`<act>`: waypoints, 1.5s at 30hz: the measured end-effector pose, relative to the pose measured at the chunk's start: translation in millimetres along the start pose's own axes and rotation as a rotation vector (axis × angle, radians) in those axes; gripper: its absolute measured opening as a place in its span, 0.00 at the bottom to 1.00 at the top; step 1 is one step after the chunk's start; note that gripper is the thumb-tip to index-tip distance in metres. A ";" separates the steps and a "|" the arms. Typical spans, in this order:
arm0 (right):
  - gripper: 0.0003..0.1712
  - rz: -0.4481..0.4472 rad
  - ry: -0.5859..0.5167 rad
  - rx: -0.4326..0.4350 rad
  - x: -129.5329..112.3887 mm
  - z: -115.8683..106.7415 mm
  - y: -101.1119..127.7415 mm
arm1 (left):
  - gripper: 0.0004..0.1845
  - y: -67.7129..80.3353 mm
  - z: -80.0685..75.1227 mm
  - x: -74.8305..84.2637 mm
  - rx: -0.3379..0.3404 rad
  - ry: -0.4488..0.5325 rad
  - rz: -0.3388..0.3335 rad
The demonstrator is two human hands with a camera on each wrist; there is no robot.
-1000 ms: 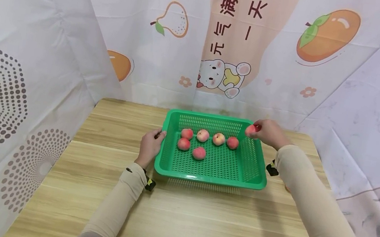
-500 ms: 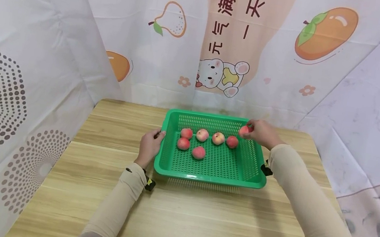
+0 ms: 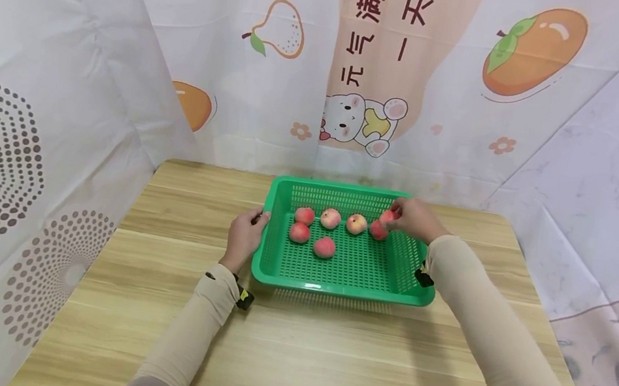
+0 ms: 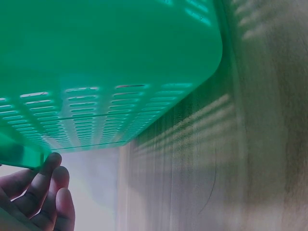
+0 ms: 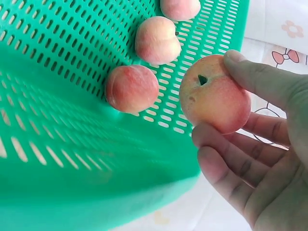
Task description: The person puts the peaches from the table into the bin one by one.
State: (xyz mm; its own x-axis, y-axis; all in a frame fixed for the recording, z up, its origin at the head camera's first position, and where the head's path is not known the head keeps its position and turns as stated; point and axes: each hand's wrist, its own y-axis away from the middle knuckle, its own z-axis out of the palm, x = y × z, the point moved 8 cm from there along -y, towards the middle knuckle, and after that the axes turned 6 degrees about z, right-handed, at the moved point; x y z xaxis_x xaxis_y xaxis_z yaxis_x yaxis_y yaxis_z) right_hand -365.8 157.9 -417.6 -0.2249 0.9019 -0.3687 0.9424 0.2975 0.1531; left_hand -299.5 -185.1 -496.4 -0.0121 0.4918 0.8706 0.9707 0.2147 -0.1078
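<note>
A green perforated plastic basket stands on the table with several peaches in it. My left hand grips the basket's left rim; the left wrist view shows its fingers beneath the edge. Between thumb and fingers, my right hand pinches a peach with a small dark stem hollow. It is above the basket's right back part, overlapping a deep red peach in the head view. A paler peach lies left of that red one, and another peach lies nearer the front.
The wood-grain table extends in front of the basket and to both sides. Behind it hangs a printed cloth with fruit drawings, and more cloth hangs at left and right.
My right hand has moved left and slightly down, carrying the peach from over the basket's right rim to above its inside. My left hand stays on the rim.
</note>
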 end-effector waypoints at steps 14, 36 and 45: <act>0.25 -0.001 0.041 -0.051 -5.1 15.9 -5.5 | 0.23 0.3 -0.7 0.3 0.013 -0.001 0.006; 0.22 0.047 -0.013 -0.189 -12.0 48.1 -5.5 | 0.24 1.5 0.1 -2.7 0.009 -0.007 -0.004; 0.23 0.052 0.002 -0.214 -11.1 57.7 -6.9 | 0.24 1.1 0.0 -2.0 0.012 -0.003 -0.012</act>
State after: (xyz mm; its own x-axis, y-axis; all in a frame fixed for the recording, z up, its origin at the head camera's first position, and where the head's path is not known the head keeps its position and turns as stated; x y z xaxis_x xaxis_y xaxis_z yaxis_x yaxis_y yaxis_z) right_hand -355.6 127.9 -467.5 -0.1782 0.9184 -0.3531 0.8787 0.3101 0.3630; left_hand -298.4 -185.9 -498.3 -0.0240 0.4916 0.8705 0.9676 0.2303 -0.1034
